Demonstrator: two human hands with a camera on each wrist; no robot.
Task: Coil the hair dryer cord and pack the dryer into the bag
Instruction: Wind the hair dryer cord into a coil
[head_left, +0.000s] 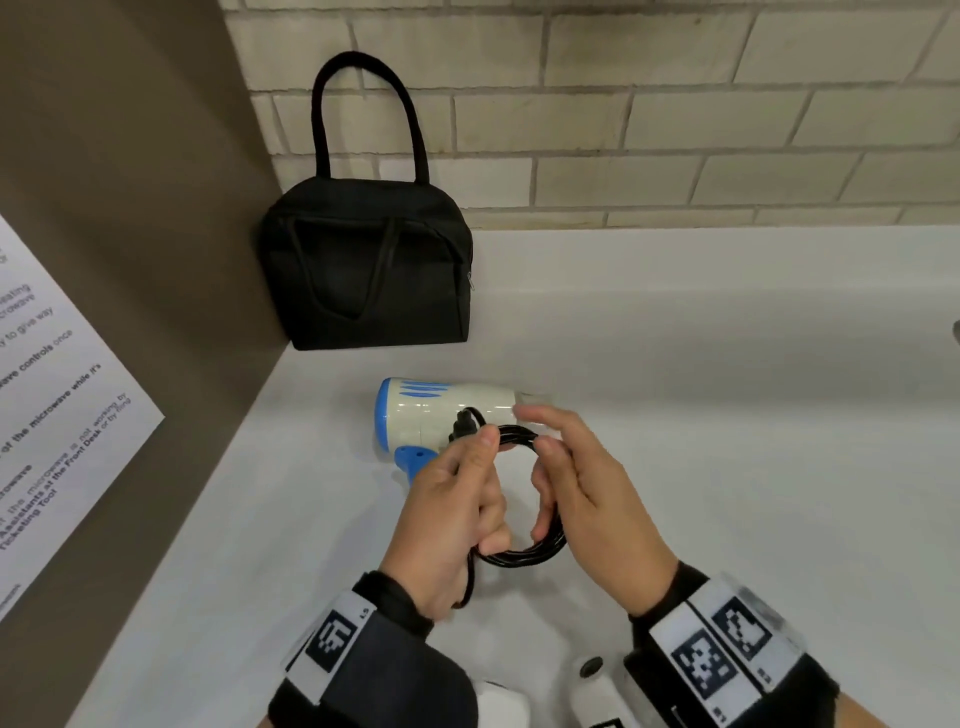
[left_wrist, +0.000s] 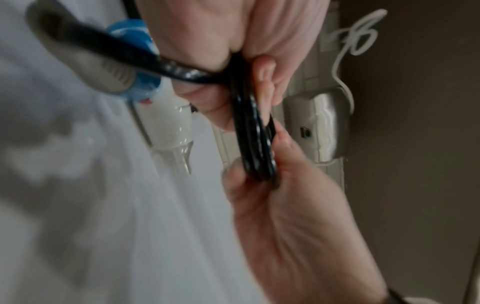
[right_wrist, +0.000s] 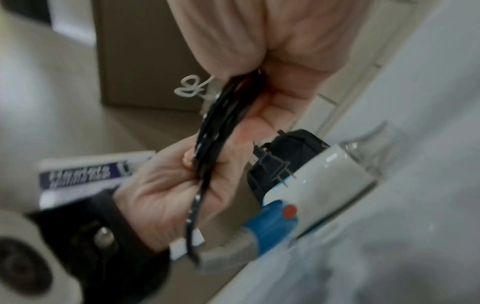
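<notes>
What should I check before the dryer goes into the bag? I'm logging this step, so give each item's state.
1. Cord gathered into loops: ok.
2. Left hand and right hand both grip the coil: ok.
3. Plug unplugged, near the coil: ok.
4. Coil secured with a tie: cannot tell.
5. Hair dryer lying on the counter: ok.
6. Bag open: not ok, looks zipped.
</notes>
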